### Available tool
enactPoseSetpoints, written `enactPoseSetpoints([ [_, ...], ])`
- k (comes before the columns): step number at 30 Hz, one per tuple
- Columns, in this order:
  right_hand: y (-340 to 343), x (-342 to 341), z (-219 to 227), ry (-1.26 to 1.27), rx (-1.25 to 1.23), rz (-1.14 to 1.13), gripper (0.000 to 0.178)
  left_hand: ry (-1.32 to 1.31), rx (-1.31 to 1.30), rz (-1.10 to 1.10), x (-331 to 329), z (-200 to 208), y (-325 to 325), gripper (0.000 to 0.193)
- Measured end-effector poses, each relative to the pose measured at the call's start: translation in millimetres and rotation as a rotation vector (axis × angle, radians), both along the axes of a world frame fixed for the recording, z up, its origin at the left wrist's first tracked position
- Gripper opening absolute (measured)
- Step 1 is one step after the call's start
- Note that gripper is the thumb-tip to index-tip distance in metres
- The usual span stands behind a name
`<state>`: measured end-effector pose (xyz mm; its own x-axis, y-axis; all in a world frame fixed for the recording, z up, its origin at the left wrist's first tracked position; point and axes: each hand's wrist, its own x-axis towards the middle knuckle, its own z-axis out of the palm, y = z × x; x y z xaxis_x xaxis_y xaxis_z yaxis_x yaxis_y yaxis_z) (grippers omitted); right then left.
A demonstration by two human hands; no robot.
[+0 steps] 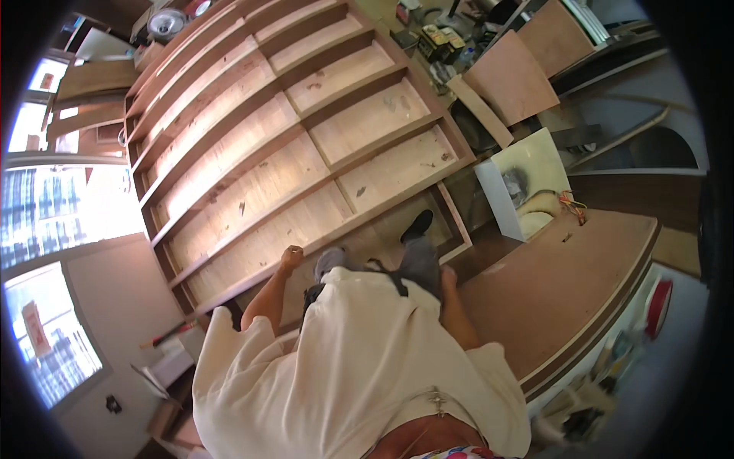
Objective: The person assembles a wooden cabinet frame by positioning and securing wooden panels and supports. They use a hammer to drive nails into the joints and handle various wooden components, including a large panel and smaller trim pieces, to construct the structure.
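A large wooden shelf frame [306,145] spreads out ahead of me, with long dividers and a pale plywood back. My left hand [291,258] is curled closed by its near edge; whether it touches the wood, or has something small in it, I cannot make out. My right hand [449,276] hangs low beside my right thigh, near a brown wooden panel top [550,283]. Its fingers are mostly hidden. One dark shoe [417,227] is planted on the floor between me and the frame.
On the right stand an open white box [508,191], orange wires [571,205] and leaning plywood boards [514,76]. Tools and small cartons [442,43] clutter the far right. A red-rimmed spool [659,308] lies at lower right. Bright windows [50,336] line the left wall.
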<state>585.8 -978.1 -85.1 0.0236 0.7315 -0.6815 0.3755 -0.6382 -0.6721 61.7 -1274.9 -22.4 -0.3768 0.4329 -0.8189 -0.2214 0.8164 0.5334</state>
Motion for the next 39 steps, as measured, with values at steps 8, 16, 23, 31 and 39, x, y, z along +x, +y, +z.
enactPoseSetpoints([
  [8,274.0,-25.5,90.9,0.061,0.144,0.326,0.028,-0.167,-0.036,0.415,167.6,91.9,120.9,0.038],
  [16,397.5,-77.9,147.7,0.011,0.187,0.388,0.016,-0.126,0.049,0.421,182.4,96.9,185.2,0.033],
  [23,365.9,-65.3,131.0,-0.065,-0.235,0.361,0.011,-0.176,0.078,0.479,120.2,47.8,237.3,0.021],
  [31,453.3,-124.8,186.2,-0.156,-0.066,0.474,0.032,-0.049,0.220,0.663,61.8,54.0,251.8,0.033],
  [39,537.3,-215.1,220.0,-0.103,0.419,0.809,0.022,0.487,-0.160,0.156,17.6,11.6,77.4,0.033],
])
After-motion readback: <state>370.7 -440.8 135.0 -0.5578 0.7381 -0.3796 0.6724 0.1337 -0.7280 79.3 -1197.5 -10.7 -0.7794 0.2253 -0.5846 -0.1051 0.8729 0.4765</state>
